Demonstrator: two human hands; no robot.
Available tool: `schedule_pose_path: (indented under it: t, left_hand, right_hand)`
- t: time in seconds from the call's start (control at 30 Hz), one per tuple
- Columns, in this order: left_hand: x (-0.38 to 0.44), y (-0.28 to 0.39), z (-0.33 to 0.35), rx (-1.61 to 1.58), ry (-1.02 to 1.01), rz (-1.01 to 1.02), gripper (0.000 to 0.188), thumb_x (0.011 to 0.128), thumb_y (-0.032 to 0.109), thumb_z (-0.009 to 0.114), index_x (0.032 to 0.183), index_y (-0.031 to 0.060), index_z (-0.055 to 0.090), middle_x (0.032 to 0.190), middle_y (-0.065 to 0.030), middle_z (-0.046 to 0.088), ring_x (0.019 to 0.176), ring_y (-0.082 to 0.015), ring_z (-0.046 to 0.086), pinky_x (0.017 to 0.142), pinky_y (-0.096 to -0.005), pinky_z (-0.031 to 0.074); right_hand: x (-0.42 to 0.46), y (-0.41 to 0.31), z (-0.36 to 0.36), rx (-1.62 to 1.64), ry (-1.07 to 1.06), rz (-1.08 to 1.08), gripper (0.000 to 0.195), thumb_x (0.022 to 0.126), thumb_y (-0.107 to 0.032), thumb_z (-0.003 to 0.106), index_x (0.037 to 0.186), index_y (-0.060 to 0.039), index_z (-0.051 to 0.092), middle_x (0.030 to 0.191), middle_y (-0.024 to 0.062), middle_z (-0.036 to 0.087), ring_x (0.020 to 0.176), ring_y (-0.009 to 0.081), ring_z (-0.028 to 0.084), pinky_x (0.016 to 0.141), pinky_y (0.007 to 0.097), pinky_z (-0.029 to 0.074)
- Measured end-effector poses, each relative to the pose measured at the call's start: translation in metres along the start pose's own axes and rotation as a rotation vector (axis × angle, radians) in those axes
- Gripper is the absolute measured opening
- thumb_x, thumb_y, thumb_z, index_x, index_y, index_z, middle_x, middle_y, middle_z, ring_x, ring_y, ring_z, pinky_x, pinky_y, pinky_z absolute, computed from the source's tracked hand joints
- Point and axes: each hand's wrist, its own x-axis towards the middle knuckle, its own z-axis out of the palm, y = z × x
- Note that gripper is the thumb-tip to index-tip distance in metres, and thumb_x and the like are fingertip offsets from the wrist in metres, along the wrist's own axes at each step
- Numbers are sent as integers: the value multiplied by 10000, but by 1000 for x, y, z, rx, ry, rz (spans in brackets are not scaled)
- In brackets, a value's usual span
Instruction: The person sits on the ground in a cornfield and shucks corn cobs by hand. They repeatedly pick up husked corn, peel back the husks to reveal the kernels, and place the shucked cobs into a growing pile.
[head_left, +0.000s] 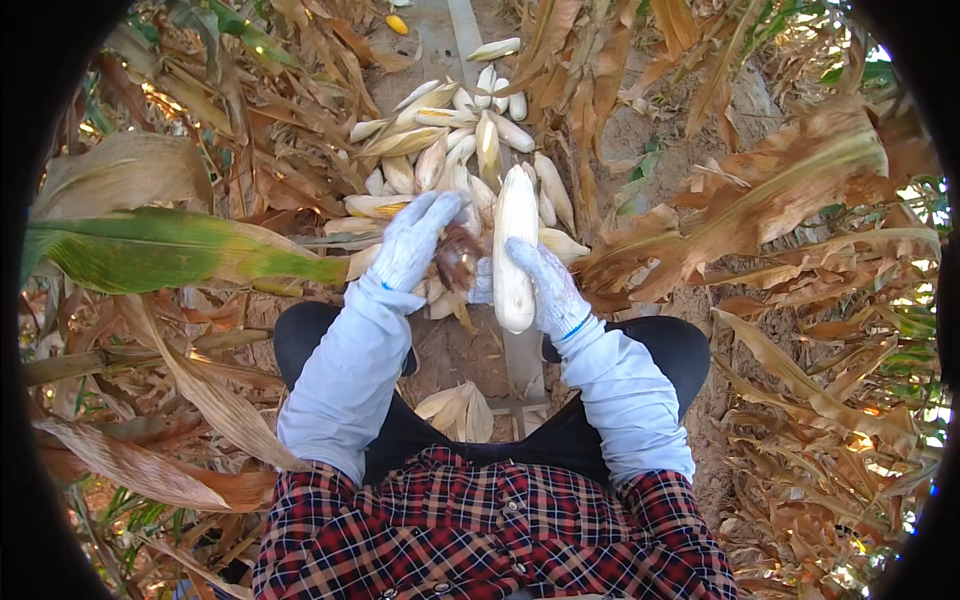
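A pale ear of corn (516, 255) stands out in front of me, held upright in my right hand (544, 285), which wears a white knitted glove. My left hand (420, 236), gloved likewise, is beside a clump of brown corn silk and husk (457, 259); whether its fingers grip the clump cannot be told. Beyond both hands lies a heap of corn ears (450, 142), many wrapped in pale dry husk, a few with yellow kernels showing. Light blue sleeves cover both forearms.
Dry corn stalks and leaves crowd both sides. A green leaf (187, 251) reaches in from the left. Loose husks (459, 411) lie on the soil between my knees, beside a pale flat strip (525, 367). A yellow cob (397, 25) lies farther off.
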Motion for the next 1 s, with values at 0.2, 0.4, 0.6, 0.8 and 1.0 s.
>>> schedule_pose_path:
  t: [0.2, 0.4, 0.6, 0.8, 1.0]
  left_hand:
    - [7, 4, 10, -232, -57, -129, 337, 1018, 241, 672, 1258, 5, 686, 1147, -44, 699, 1061, -135, 635, 962, -283, 491]
    - [18, -10, -1, -74, 34, -123, 404, 933, 262, 762, 1219, -18, 711, 1100, -67, 719, 1009, -140, 633, 915, -283, 491]
    - [22, -16, -6, 45, 18, -39, 419, 942, 285, 742, 1209, -35, 701, 1058, -73, 720, 957, -138, 632, 877, -288, 506]
    - [10, -7, 3, 201, -66, -39, 271, 992, 231, 680, 1137, 1, 690, 993, -22, 677, 901, -100, 591, 834, -262, 486]
    - [11, -1, 4, 116, 35, 52, 229, 1021, 217, 637, 1149, 30, 669, 912, -18, 655, 766, -87, 581, 692, -249, 478]
  right_hand:
    - [0, 8, 7, -17, -36, 57, 611, 988, -324, 712, 1450, -2, 474, 1150, 207, 690, 976, 338, 739, 871, 503, 647]
    - [12, 11, 4, -179, -86, 60, 647, 970, -358, 735, 1430, 10, 469, 1123, 186, 689, 954, 297, 737, 832, 472, 653]
    - [14, 12, 1, -214, -85, 49, 635, 963, -376, 742, 1404, 7, 495, 1104, 168, 685, 942, 281, 732, 814, 463, 656]
    - [15, 2, 2, -42, -22, 72, 611, 969, -365, 732, 1406, 1, 513, 1159, 186, 688, 970, 327, 736, 817, 498, 658]
    - [11, 4, 9, 219, -71, 103, 622, 1008, -381, 650, 1455, 15, 479, 1186, 230, 677, 982, 392, 725, 837, 561, 642]
